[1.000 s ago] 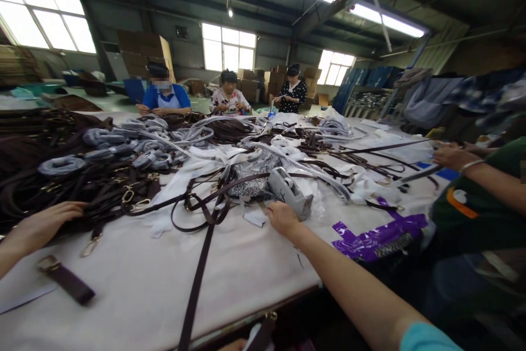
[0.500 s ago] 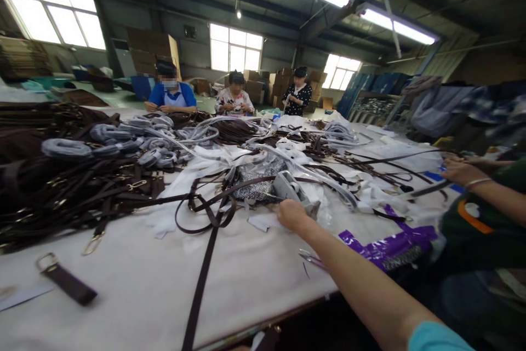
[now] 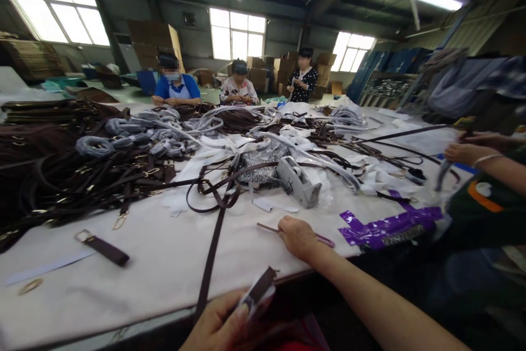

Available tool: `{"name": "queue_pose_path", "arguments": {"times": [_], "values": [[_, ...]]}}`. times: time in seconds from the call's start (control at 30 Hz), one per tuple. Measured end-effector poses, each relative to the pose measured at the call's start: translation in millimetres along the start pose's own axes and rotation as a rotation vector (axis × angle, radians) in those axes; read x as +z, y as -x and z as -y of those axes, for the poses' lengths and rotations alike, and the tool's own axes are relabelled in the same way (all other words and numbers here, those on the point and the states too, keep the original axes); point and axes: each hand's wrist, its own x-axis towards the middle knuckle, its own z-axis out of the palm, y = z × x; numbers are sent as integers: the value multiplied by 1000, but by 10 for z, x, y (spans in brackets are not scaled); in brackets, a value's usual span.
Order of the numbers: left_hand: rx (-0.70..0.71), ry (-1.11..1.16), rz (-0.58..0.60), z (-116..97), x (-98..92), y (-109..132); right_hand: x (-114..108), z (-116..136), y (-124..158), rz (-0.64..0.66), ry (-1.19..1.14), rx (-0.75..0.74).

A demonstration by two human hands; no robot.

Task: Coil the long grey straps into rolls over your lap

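Note:
At the bottom edge my left hand (image 3: pixel 219 321) is closed on a short brown strap (image 3: pixel 261 285), its end up, with whitish wrapping beside it. My right hand (image 3: pixel 298 236) is low over the table with fingers curled round pink-handled scissors (image 3: pixel 326 240). Their handle shows at the wrist side, and a thin brownish length sticks out left of the fingertips. My palm hides the middle part. Just beyond this hand stands a grey tape dispenser (image 3: pixel 302 181). Left of my hands lies a short brown strap tab with a metal clasp (image 3: pixel 107 249).
Brown straps (image 3: pixel 82 186) are heaped at left, with coiled grey-wrapped straps (image 3: pixel 94 146) behind. A gold ring (image 3: pixel 30 286) lies near front left. Purple tape (image 3: pixel 390 228) covers the right table edge. A co-worker's hand (image 3: pixel 468 154) is at right; three people sit or stand across the table.
My right hand has left the tape dispenser and come nearer, down onto the scissors. My left hand has risen into view with the short brown strap. The view has shifted slightly.

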Motion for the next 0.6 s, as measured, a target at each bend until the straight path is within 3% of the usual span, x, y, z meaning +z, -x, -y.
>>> {"name": "queue_pose_path", "arguments": {"times": [0.07, 0.13, 0.2, 0.27, 0.4, 0.5, 0.6], "values": [[-2, -9, -76, -78, -35, -12, -84, 58, 107, -23, -139, -15], [29, 64, -174, -134, -83, -42, -187, 140, 285, 1, -465, 2], [79, 220, -272, -176, -120, -93, -259, 248, 522, 88, -844, 55], [107, 354, -343, -219, -128, -153, -275, 362, 768, 178, -1072, 124], [105, 457, -366, -305, -44, -258, -165, 535, 1074, 224, -1244, 278], [105, 479, -328, -302, 84, -304, -86, 610, 1081, 193, -1325, 348], [119, 464, -281, -231, 221, -325, -73, 673, 1010, 173, -1376, 327]]}}
